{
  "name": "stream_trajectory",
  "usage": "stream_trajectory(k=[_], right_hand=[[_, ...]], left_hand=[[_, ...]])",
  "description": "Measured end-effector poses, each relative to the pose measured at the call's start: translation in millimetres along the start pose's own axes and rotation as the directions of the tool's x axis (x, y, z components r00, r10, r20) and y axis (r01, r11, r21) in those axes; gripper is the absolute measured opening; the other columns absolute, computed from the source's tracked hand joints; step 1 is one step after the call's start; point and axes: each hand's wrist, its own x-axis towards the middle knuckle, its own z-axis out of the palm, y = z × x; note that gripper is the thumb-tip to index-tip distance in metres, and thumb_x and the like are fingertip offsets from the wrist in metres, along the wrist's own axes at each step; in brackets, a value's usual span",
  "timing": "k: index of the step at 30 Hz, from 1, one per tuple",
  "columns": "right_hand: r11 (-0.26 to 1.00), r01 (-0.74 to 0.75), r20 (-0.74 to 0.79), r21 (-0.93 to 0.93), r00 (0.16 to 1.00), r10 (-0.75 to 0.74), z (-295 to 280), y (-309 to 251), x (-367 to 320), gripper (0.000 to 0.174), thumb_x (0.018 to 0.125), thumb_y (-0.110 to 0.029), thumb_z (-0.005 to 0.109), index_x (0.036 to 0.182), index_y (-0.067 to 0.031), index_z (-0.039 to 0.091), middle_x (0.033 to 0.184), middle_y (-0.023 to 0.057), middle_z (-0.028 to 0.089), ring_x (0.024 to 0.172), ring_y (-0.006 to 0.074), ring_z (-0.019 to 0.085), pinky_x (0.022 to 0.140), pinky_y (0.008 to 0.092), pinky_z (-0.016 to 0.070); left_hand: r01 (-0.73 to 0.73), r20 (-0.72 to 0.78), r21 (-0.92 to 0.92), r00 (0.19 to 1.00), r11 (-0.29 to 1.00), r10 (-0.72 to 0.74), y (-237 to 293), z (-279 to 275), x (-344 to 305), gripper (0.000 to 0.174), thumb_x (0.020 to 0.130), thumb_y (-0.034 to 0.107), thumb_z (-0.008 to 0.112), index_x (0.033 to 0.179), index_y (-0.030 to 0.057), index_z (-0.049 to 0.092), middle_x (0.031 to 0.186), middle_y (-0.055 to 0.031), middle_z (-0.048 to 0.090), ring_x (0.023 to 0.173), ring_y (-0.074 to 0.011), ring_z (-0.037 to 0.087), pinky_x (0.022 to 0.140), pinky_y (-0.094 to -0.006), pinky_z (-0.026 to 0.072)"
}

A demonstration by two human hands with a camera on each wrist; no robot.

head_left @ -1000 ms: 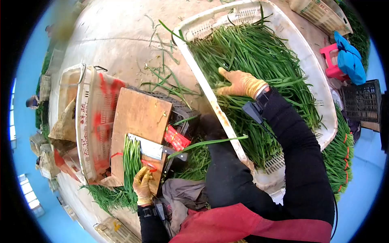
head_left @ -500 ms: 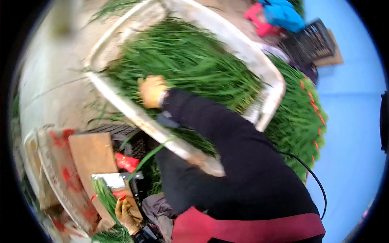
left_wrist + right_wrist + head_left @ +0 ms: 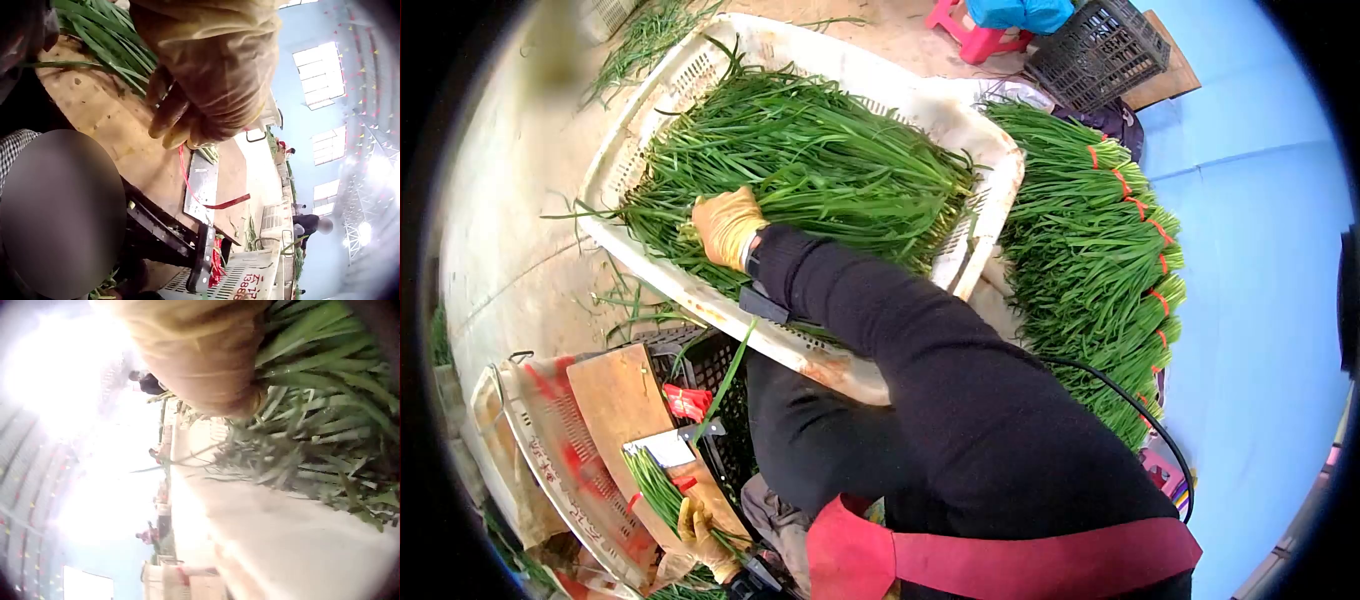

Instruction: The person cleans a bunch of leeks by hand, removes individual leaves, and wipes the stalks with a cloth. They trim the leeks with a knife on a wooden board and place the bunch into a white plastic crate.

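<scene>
My gloved right hand (image 3: 730,228) grips garlic chives (image 3: 800,150) near the left end of a white plastic crate (image 3: 845,378). Pale stalk ends show beside its fingers; in the right wrist view the glove (image 3: 200,362) hides most of the grasp. Low at the left, my gloved left hand (image 3: 708,540) holds a smaller bunch of chives (image 3: 654,487) on a wooden board (image 3: 605,395). Its fingers curl round the stalks in the left wrist view, where a red tie (image 3: 228,203) trails beneath them. A cleaver (image 3: 662,447) lies across the board beyond the bunch.
Red ties (image 3: 688,402) lie by a black crate (image 3: 720,365) beside the board. Another white crate (image 3: 560,450) stands at far left. Tied chive bunches (image 3: 1080,270) line the right, below a black basket (image 3: 1100,50) and pink stool (image 3: 975,40). Loose leaves (image 3: 635,300) litter the floor.
The head view has swung right, shifting the crate left in it. My right hand has moved to the stalk ends and now grips chives. My left hand stays at the bunch.
</scene>
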Motion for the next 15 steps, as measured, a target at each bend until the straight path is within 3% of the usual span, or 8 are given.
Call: stream_trajectory(k=[2,3,5,9,11,12,13,15], right_hand=[[0.995,-0.026,-0.029,0.095,0.999,0.029,-31,8,-18,0.025,0.077,-0.01,0.061,0.1,-0.0056,0.071,0.095,0.0145,0.072,0.086,0.0292,0.069,0.072,0.0416,0.0517],[0.974,-0.031,-0.063,0.225,0.997,0.046,-42,16,-28,0.027,0.076,-0.008,0.06,0.102,-0.0064,0.07,0.096,0.0159,0.071,0.089,0.0304,0.068,0.075,0.0403,0.0529],[0.888,0.159,-0.339,0.431,0.941,-0.004,-30,40,-33,0.027,0.076,-0.006,0.059,0.1,-0.0072,0.07,0.097,0.0137,0.071,0.089,0.0301,0.068,0.079,0.039,0.0541],[0.765,0.455,-0.657,0.457,0.752,-0.054,-67,86,-79,0.032,0.08,-0.007,0.065,0.111,-0.0104,0.068,0.102,0.0085,0.071,0.092,0.0205,0.067,0.083,0.0332,0.054],[0.804,0.411,-0.701,0.429,0.713,0.009,-97,108,-115,0.024,0.084,-0.006,0.067,0.108,-0.0054,0.067,0.097,0.0051,0.07,0.088,0.0158,0.065,0.078,0.0294,0.0537],[0.589,0.536,-0.702,0.605,0.708,0.077,-103,126,-126,0.026,0.085,-0.011,0.069,0.11,-0.0035,0.067,0.095,0.0044,0.069,0.086,0.0143,0.065,0.077,0.0281,0.053],[0.425,0.553,-0.673,0.717,0.707,0.216,-120,125,-151,0.03,0.088,-0.013,0.067,0.115,-0.003,0.065,0.094,0.0053,0.068,0.085,0.0152,0.065,0.079,0.0284,0.0533],[-0.036,0.671,-0.658,0.741,0.735,0.162,-136,167,-175,0.036,0.089,-0.012,0.064,0.124,-0.0025,0.06,0.099,0.0069,0.066,0.09,0.0177,0.064,0.087,0.0348,0.0535]], left_hand=[[-0.003,0.038,-0.012,0.999,1.0,0.004,-1,-14,1,0.029,0.097,0.003,0.053,0.126,-0.0008,0.058,0.109,-0.0081,0.066,0.089,-0.0118,0.062,0.077,-0.023,0.0521],[-0.005,0.055,-0.017,0.998,1.0,0.006,-1,-20,-1,0.029,0.097,0.004,0.053,0.126,-0.0007,0.058,0.109,-0.0079,0.066,0.088,-0.0114,0.062,0.076,-0.0227,0.0519],[-0.045,0.022,0.041,0.999,0.998,0.044,20,-9,-15,0.029,0.098,0.007,0.054,0.127,0.0004,0.057,0.107,-0.0075,0.066,0.085,-0.0099,0.06,0.074,-0.0218,0.0509],[-0.069,0.029,-0.019,0.997,0.997,0.069,40,-19,-32,0.032,0.098,0.008,0.056,0.129,0.0006,0.055,0.109,-0.0088,0.066,0.087,-0.0127,0.062,0.076,-0.024,0.0517],[-0.195,-0.027,0.161,0.979,0.967,0.202,42,-22,-36,0.032,0.097,0.008,0.057,0.127,-0.0011,0.057,0.112,-0.0096,0.066,0.092,-0.0145,0.064,0.078,-0.025,0.0522],[-0.213,-0.034,0.161,0.975,0.964,0.221,47,-25,-40,0.031,0.096,0.008,0.058,0.126,-0.0017,0.058,0.113,-0.0096,0.066,0.095,-0.015,0.064,0.079,-0.0251,0.0522],[-0.23,-0.035,0.159,0.97,0.96,0.239,51,-26,-45,0.03,0.096,0.008,0.058,0.124,-0.0022,0.06,0.114,-0.0096,0.066,0.098,-0.0156,0.064,0.08,-0.0251,0.0523],[-0.255,-0.06,0.087,0.964,0.963,0.26,64,-18,-58,0.029,0.094,0.005,0.059,0.122,-0.0015,0.062,0.114,-0.0089,0.066,0.097,-0.0159,0.065,0.08,-0.025,0.0525]])
